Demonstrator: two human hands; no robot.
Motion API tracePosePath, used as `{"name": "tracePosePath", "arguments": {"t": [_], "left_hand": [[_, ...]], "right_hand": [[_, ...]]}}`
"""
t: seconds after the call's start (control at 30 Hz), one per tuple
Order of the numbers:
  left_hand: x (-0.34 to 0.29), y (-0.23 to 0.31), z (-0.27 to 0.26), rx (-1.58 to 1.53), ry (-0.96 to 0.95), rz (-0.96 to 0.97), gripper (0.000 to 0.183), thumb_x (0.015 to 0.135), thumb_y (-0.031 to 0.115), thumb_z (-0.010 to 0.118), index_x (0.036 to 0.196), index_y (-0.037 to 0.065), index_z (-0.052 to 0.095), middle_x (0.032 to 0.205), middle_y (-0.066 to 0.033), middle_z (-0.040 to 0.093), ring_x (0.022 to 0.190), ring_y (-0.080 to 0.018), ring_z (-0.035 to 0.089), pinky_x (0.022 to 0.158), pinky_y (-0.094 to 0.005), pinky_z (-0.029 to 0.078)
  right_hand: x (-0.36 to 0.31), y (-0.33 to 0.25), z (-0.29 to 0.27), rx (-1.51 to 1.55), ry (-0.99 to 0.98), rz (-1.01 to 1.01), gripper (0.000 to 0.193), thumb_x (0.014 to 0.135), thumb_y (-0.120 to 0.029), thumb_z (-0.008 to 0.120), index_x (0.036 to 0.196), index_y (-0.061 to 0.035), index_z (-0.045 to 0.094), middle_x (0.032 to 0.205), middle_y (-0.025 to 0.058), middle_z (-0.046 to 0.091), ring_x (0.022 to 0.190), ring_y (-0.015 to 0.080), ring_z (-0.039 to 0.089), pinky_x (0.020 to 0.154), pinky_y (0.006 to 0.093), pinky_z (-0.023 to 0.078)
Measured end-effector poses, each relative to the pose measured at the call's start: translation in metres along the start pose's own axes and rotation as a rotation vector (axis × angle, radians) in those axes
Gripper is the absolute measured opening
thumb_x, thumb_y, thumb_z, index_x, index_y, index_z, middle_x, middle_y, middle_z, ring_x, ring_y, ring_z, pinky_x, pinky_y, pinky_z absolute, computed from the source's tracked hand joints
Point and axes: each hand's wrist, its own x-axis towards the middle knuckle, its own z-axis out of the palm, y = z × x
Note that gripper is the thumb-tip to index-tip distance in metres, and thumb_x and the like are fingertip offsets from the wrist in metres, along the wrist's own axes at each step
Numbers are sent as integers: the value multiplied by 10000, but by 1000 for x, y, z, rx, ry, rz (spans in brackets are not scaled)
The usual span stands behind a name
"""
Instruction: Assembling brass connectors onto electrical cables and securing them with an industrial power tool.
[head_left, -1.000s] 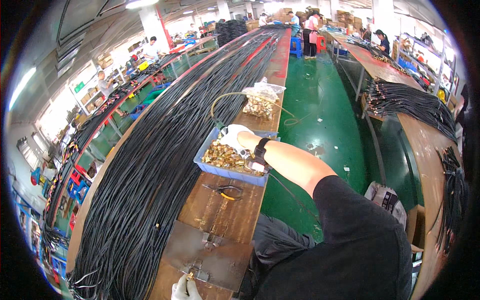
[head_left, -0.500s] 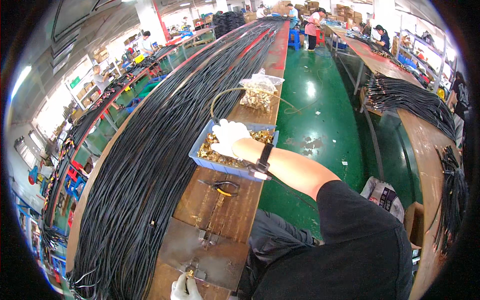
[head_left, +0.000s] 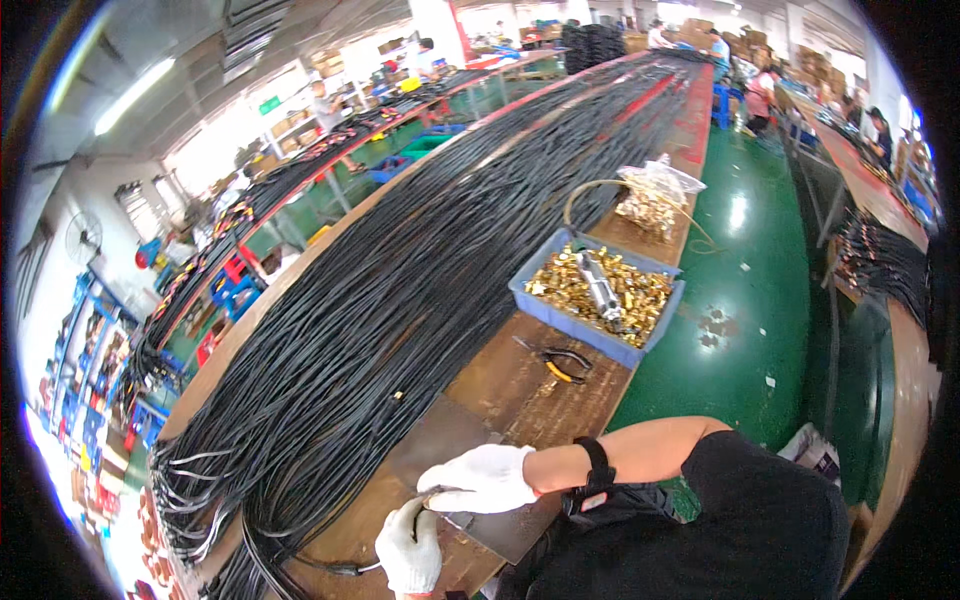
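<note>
A long wooden worktop (head_left: 520, 388), its brown surface scuffed and streaked, carries a thick bed of smooth black cables (head_left: 380, 330) along its left side. Several pale grey ends fan out by the near left corner. Nearer the right edge lies a flat, dull grey metal plate (head_left: 445, 428), partly under the hands. Farther along that edge stands a rectangular blue plastic bin (head_left: 575, 327), and beyond it a crinkled clear plastic bag (head_left: 650, 198) of shiny metal pieces. A thin yellowish hose (head_left: 568, 210) arches beside the bag. At the near end, one black cable (head_left: 343, 570) runs to the left hand (head_left: 408, 550), whose white-gloved fingers are curled around it. The right hand (head_left: 480, 478), in matching knit, meets it at the fingertips; its exact grip is hidden. A silvery cylindrical tool (head_left: 598, 285) lies on glossy brass fittings (head_left: 642, 290) in the bin. Pliers (head_left: 563, 369) with curved black-and-yellow handles rest just before it. One tiny brass-coloured piece (head_left: 398, 395) sits on the cables.
</note>
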Motion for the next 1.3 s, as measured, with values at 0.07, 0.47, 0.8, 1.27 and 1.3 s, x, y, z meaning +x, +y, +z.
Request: {"name": "tracePosePath", "arguments": {"t": [0.07,0.47,0.8,1.27,1.3], "left_hand": [[-1,-6,0,-43,14,-73,234,1009,189,678,1157,34,773,944,-192,750,880,-362,739,821,-429,580],[-14,-3,-5,304,-47,-24,134,860,147,786,969,78,749,900,-143,729,820,-344,706,751,-426,560],[-24,-50,-53,449,162,-250,838,726,282,945,1461,60,612,1470,-217,597,1351,-426,557,1146,-514,451],[-15,-45,-47,292,155,-67,442,785,112,853,1214,80,754,1167,-117,772,1137,-345,690,1011,-438,541],[-13,-33,-47,215,128,-90,450,789,104,850,1228,78,753,1167,-120,772,1133,-343,692,1017,-433,540]], "right_hand": [[13,12,21,26,50,-53,443,1111,-473,493,1328,-112,632,1149,227,736,1089,449,698,943,505,534],[19,-2,19,210,-21,22,351,1097,-368,574,1208,-80,741,1105,177,762,1018,343,733,928,426,560],[0,-7,-57,596,322,124,248,1085,-196,661,1191,20,718,889,48,713,680,79,662,613,229,544],[-20,-55,-42,313,265,-151,239,1049,-107,684,1257,9,709,997,127,775,828,187,767,732,322,599],[-21,-54,-43,130,297,-292,263,1017,-92,707,1267,-9,712,1017,159,774,869,275,783,750,357,609]]}}
